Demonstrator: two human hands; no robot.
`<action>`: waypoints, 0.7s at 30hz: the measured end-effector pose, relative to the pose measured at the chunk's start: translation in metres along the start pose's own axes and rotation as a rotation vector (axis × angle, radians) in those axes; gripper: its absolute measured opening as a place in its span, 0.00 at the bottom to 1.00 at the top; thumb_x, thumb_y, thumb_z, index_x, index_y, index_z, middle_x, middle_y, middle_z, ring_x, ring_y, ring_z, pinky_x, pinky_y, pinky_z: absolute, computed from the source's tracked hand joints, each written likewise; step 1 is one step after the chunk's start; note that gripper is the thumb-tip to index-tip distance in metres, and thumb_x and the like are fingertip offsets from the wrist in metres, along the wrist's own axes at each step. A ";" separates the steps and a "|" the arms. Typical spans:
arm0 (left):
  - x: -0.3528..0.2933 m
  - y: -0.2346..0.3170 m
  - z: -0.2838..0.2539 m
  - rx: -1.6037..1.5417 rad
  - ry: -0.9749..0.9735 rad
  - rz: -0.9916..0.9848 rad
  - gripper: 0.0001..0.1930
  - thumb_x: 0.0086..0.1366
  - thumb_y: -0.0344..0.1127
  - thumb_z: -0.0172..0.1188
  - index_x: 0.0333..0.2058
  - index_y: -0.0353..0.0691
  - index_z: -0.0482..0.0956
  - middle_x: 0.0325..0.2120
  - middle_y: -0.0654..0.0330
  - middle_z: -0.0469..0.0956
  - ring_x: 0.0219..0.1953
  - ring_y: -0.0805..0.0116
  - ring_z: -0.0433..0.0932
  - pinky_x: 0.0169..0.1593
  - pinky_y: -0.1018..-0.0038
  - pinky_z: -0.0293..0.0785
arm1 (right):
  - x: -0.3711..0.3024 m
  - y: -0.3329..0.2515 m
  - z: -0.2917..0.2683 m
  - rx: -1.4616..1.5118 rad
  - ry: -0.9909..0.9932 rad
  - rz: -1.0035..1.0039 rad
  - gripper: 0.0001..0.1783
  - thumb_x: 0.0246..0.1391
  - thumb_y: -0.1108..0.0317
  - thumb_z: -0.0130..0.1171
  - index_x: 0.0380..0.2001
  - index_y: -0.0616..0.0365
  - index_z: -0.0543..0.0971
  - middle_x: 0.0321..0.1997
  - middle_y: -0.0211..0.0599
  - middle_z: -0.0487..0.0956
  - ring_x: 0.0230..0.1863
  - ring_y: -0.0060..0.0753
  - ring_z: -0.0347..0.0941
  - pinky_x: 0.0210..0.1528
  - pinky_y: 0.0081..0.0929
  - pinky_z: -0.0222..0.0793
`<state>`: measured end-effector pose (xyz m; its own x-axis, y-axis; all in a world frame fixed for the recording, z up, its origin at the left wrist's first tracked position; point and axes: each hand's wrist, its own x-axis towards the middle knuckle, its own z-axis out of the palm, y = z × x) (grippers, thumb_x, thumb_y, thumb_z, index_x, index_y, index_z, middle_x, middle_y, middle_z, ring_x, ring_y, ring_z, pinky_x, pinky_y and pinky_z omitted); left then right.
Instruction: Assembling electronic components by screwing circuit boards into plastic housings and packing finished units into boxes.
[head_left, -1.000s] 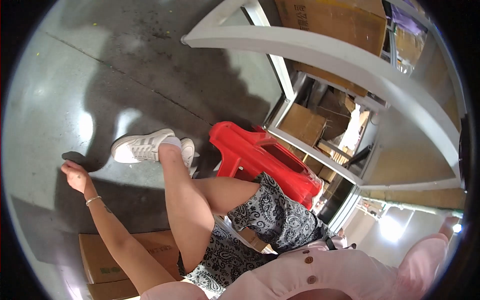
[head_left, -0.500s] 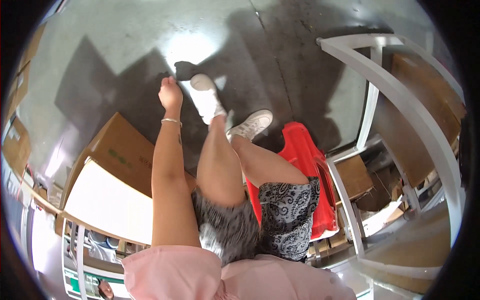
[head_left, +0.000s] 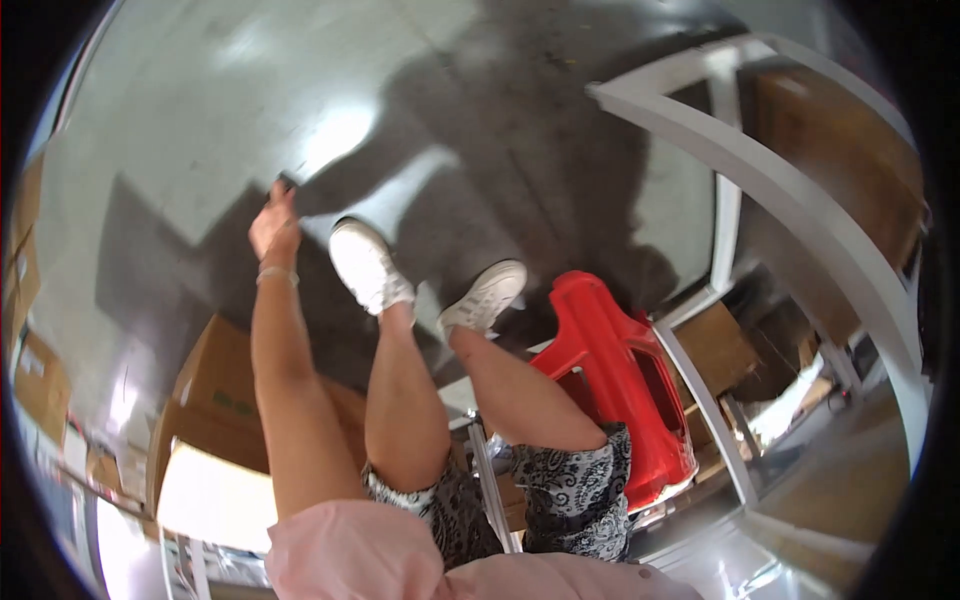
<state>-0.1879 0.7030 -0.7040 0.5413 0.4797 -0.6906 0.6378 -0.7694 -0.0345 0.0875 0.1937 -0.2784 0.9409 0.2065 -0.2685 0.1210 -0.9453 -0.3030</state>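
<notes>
Grey concrete floor (head_left: 200, 130) is filling the upper view, glare and dark shadows lying across it beyond the fingertips. White metal shelving (head_left: 800, 200) is arching well to the right of the fingers, brown boxes sitting inside it. A red plastic stool (head_left: 620, 370) is lying tipped just beside that frame, its long axis running from near the shoes down toward the person's lap. Cardboard boxes (head_left: 215, 380) are sitting below the fingers, beside the forearm. Two white shoes (head_left: 365, 265) are resting just right of the fingers, toes pointing up-frame.

The left hand (head_left: 273, 222) is reaching out over the floor, arm's long axis pointing up-frame, a thin bracelet (head_left: 277, 272) circling the wrist. Its fingers (head_left: 283, 192) are lying close together, holding nothing; whether they are touching the floor cannot be told. The right hand is not showing.
</notes>
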 end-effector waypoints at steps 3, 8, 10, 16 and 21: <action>0.001 -0.015 -0.004 0.057 0.059 0.132 0.13 0.65 0.46 0.36 0.43 0.51 0.63 0.30 0.51 0.76 0.33 0.50 0.75 0.34 0.58 0.71 | -0.010 -0.010 -0.029 -0.114 0.085 0.059 0.18 0.56 0.58 0.38 0.46 0.53 0.70 0.52 0.39 0.68 0.56 0.29 0.60 0.58 0.28 0.52; 0.017 -0.020 -0.009 0.222 0.165 0.417 0.08 0.64 0.38 0.41 0.33 0.44 0.68 0.23 0.52 0.76 0.27 0.53 0.76 0.27 0.61 0.72 | -0.017 -0.021 -0.069 -0.214 0.176 0.136 0.18 0.56 0.58 0.38 0.45 0.53 0.70 0.51 0.39 0.68 0.56 0.28 0.60 0.58 0.27 0.52; 0.020 -0.015 -0.009 0.185 0.184 0.461 0.09 0.62 0.37 0.44 0.28 0.40 0.69 0.20 0.51 0.75 0.25 0.51 0.75 0.25 0.61 0.71 | -0.016 -0.024 -0.076 -0.235 0.194 0.158 0.18 0.56 0.58 0.39 0.45 0.53 0.71 0.51 0.38 0.68 0.56 0.28 0.60 0.58 0.26 0.52; 0.020 -0.011 -0.014 -0.238 0.198 0.324 0.12 0.57 0.35 0.49 0.18 0.33 0.67 0.15 0.53 0.72 0.17 0.55 0.70 0.22 0.67 0.63 | -0.003 -0.036 -0.089 -0.249 0.289 0.171 0.17 0.56 0.59 0.40 0.44 0.53 0.72 0.51 0.38 0.69 0.56 0.26 0.60 0.58 0.25 0.52; -0.032 0.101 -0.057 -1.697 -0.357 0.169 0.13 0.55 0.31 0.51 0.13 0.40 0.65 0.11 0.71 0.59 0.13 0.86 0.51 0.16 0.83 0.42 | 0.014 -0.054 -0.106 -0.271 0.330 0.172 0.17 0.56 0.59 0.40 0.43 0.53 0.72 0.50 0.37 0.69 0.56 0.25 0.60 0.58 0.24 0.51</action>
<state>-0.1098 0.6342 -0.6449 0.6688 0.1593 -0.7261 0.5357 0.5740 0.6193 0.1273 0.2209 -0.1686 0.9997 -0.0093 0.0246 -0.0089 -0.9998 -0.0173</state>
